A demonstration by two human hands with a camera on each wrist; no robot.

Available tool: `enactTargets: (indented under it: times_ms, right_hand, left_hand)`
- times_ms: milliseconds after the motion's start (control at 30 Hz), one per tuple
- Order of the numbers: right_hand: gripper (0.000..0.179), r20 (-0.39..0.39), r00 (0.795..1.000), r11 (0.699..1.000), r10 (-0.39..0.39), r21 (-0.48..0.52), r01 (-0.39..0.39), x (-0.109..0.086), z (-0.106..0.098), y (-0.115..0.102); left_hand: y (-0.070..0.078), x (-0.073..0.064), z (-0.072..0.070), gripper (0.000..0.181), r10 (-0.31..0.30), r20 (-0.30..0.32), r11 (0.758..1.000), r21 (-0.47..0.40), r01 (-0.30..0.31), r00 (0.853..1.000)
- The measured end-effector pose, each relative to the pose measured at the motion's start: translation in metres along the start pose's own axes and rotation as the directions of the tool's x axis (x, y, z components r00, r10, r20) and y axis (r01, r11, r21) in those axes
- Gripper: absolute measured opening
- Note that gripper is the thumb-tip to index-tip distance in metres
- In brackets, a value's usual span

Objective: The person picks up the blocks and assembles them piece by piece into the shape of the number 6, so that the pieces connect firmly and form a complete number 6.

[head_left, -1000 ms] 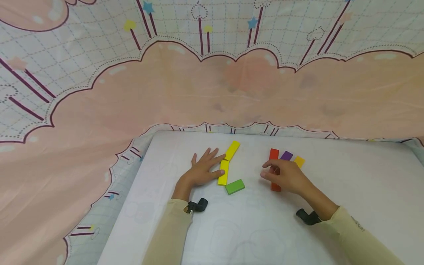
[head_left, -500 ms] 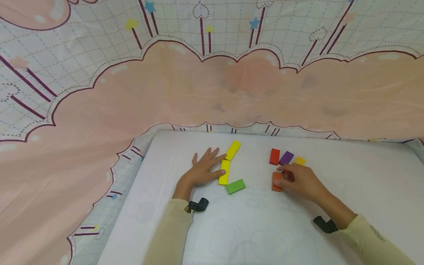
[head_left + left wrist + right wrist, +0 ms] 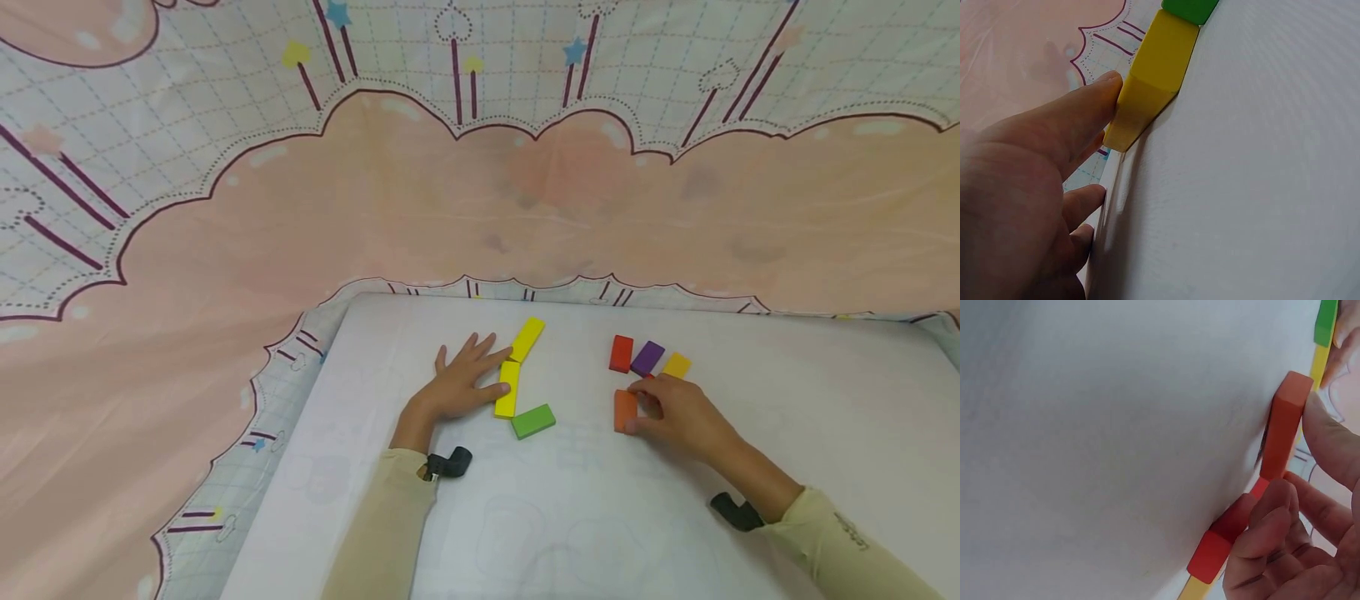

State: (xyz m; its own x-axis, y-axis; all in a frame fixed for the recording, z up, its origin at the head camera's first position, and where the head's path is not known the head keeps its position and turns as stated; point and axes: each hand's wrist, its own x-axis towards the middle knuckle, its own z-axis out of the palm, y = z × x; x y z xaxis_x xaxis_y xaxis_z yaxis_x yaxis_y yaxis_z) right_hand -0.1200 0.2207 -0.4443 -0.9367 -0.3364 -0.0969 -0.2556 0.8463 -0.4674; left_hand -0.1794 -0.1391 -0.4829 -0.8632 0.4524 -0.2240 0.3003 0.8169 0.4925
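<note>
My left hand (image 3: 465, 385) lies spread on the white table, its thumb against the side of a yellow block (image 3: 507, 390). Its index fingertip is beside a second yellow block (image 3: 527, 338), slanted beyond the first. A green block (image 3: 533, 422) lies at the near end of this row. On the right side, my right hand (image 3: 675, 414) pinches an orange block (image 3: 1285, 428) between thumb and index finger, low at the table. A red block (image 3: 1210, 556) is next to its curled other fingers, mostly hidden under the hand in the head view.
Beyond the right hand lie another red block (image 3: 621, 353), a purple block (image 3: 647, 357) and an orange-yellow block (image 3: 677, 365). The white tabletop (image 3: 525, 517) reaches back to a patterned cloth (image 3: 480, 208), which also hangs along the left side.
My right hand has drawn back to the right and nearer, uncovering the far red block and the orange block. Its fingers now close at the orange block. The left hand has stayed still.
</note>
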Motion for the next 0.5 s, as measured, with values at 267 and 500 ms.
enactTargets:
  times_ms: [267,500]
  right_hand:
    - [0.048,-0.014,1.0,0.997,0.018,0.069,-0.017,-0.0018,0.0024,-0.0047]
    - [0.046,0.062,0.996,0.975,0.071,0.205,-0.082,-0.0053,0.007,-0.0071]
  left_hand:
    - [-0.0006,0.0006,-0.0003,0.069,-0.004,0.007,1.0,0.007,0.004,1.0]
    - [-0.0001,-0.0004,-0.0008,0.069,-0.004,0.011,1.0,0.004,0.004,1.0]
